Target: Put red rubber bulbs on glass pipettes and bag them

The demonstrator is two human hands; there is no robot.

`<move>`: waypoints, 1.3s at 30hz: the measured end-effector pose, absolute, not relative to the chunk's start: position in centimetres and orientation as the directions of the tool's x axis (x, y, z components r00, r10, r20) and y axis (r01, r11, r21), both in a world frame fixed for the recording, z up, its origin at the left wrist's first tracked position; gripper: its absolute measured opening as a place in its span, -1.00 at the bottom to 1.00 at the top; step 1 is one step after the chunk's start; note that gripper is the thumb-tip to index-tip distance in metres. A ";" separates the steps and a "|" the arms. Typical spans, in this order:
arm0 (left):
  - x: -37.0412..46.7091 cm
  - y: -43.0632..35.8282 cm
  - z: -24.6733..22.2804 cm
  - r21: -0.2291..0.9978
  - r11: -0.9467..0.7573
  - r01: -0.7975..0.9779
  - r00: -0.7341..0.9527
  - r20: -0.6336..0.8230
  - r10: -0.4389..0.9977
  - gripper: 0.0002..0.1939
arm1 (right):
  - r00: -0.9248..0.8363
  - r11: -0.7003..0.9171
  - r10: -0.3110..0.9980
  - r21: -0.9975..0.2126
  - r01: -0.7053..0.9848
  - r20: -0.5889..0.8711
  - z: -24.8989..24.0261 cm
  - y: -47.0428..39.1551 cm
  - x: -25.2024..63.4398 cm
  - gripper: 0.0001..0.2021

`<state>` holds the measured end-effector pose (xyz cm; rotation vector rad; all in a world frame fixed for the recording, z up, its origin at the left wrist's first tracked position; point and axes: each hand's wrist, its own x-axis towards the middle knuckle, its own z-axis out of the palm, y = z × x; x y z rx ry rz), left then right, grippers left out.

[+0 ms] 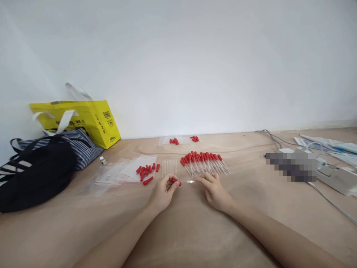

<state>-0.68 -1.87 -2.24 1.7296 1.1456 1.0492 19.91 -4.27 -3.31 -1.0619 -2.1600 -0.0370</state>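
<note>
My left hand (pixel 164 191) pinches a red rubber bulb (pixel 179 183) between thumb and fingers. Facing it, my right hand (pixel 215 190) holds a clear glass dropper tube (pixel 190 181) whose end points left; a small gap separates tube and bulb. Beyond my right hand lies a fanned row of droppers (pixel 205 160) with red bulbs on their upper ends. Several bare glass tubes (pixel 169 168) lie side by side just past my left hand. To their left is a loose heap of red bulbs (pixel 145 171).
Clear plastic bags (pixel 114 175) lie at the left near a small vial (pixel 103 160). At the back, a clear bag holds more red bulbs (pixel 174 141). A yellow bag (pixel 103 124) and a black bag (pixel 41 171) stand far left. A power strip (pixel 337 178) with cables is at right.
</note>
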 end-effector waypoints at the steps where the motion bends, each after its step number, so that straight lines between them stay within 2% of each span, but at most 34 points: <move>1: -0.6 -1.9 -2.4 0.920 -0.278 0.276 0.258 0.208 0.943 -0.88 | -0.406 0.663 0.683 -0.281 0.694 0.607 -3.2 -4.4 19.7 -0.62; 4: -0.8 -1.7 -2.4 0.926 -0.299 0.232 0.276 0.232 0.933 -0.86 | -0.386 0.646 0.708 -0.322 0.692 0.592 -3.0 -4.5 19.1 -0.78; 6: -0.8 -1.6 -2.4 0.937 -0.296 0.187 0.281 0.238 0.930 -0.86 | -0.382 0.637 0.722 -0.340 0.692 0.576 -3.0 -4.6 19.0 -0.83; 8: -0.8 -1.5 -2.4 0.940 -0.289 0.180 0.287 0.231 0.930 -0.86 | -0.372 0.628 0.731 -0.354 0.693 0.572 -2.9 -4.6 19.1 -0.82; 10: -0.8 -1.6 -2.4 0.918 -0.307 0.252 0.286 0.232 0.930 -0.86 | -0.356 0.621 0.735 -0.362 0.695 0.577 -2.9 -4.6 19.2 -0.82; 14: -0.7 -1.8 -2.3 0.776 -0.421 0.470 0.311 0.301 0.902 -0.84 | -0.342 0.620 0.725 -0.350 0.702 0.598 -2.7 -4.6 19.3 -0.82; 17: -0.5 -2.0 -2.0 0.698 -0.486 0.526 0.349 0.344 0.872 -0.81 | -0.347 0.624 0.714 -0.328 0.709 0.608 -2.6 -4.6 19.2 -0.82; 23: -0.3 -2.4 -1.6 0.676 -0.519 0.524 0.380 0.360 0.852 -0.78 | -0.358 0.619 0.710 -0.295 0.728 0.606 -2.6 -4.9 18.8 -0.82; 34: -0.2 -2.6 -1.5 0.664 -0.534 0.523 0.382 0.377 0.844 -0.79 | -0.327 0.627 0.708 -0.343 0.700 0.626 -2.9 -5.0 18.7 -0.81; 39: -0.2 -2.7 -1.4 0.641 -0.561 0.523 0.385 0.409 0.827 -0.78 | -0.358 0.647 0.672 -0.279 0.710 0.648 -3.2 -5.1 18.4 -0.79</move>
